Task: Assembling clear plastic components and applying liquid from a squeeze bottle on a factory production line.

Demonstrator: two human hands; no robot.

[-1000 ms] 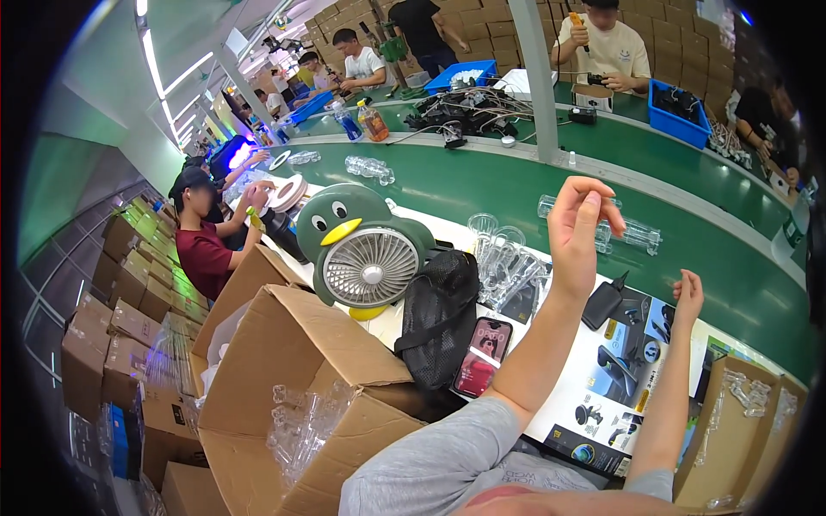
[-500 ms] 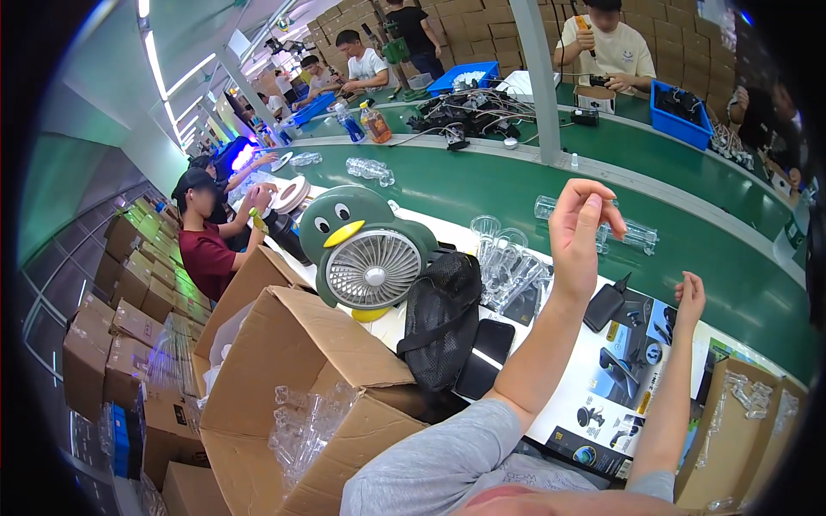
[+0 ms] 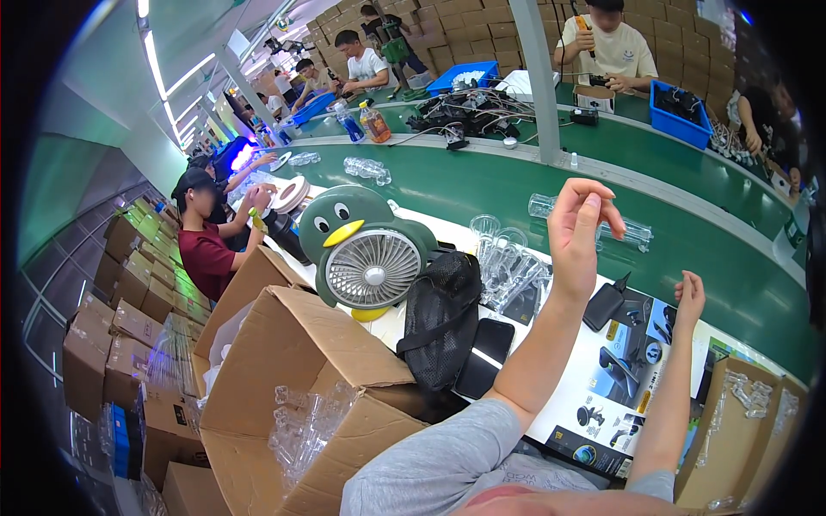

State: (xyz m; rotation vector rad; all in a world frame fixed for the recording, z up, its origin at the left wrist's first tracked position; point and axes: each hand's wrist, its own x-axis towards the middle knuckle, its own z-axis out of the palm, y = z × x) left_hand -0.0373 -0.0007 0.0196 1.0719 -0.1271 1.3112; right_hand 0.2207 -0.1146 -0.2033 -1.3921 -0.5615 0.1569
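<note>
My left hand (image 3: 578, 230) is raised above the near edge of the green conveyor belt, palm turned inward and fingers loosely bent. Nothing shows in it. Behind it on the belt lie clear plastic tube-like pieces (image 3: 635, 234), partly hidden by the hand. My right hand (image 3: 690, 297) hovers farther right, fingers slightly curled and apart, also without a visible object. Below and between my arms, printed cardboard sheets (image 3: 615, 365) cover the white worktop, with a small black pouch-like item (image 3: 606, 305) on them. Several clear plastic cups or tubes (image 3: 503, 258) stand clustered left of my left hand.
A green penguin-shaped fan (image 3: 372, 249), a black mesh bag (image 3: 440, 322) and a phone (image 3: 483, 359) lie left of my left arm. An open carton (image 3: 284, 361) holds clear parts; a shallow cardboard box (image 3: 731, 430) sits at right. Co-workers sit across the belt and at left.
The clear pieces on the green belt have shifted slightly left. Both my hands stay nearly still. Some people in the background have changed posture.
</note>
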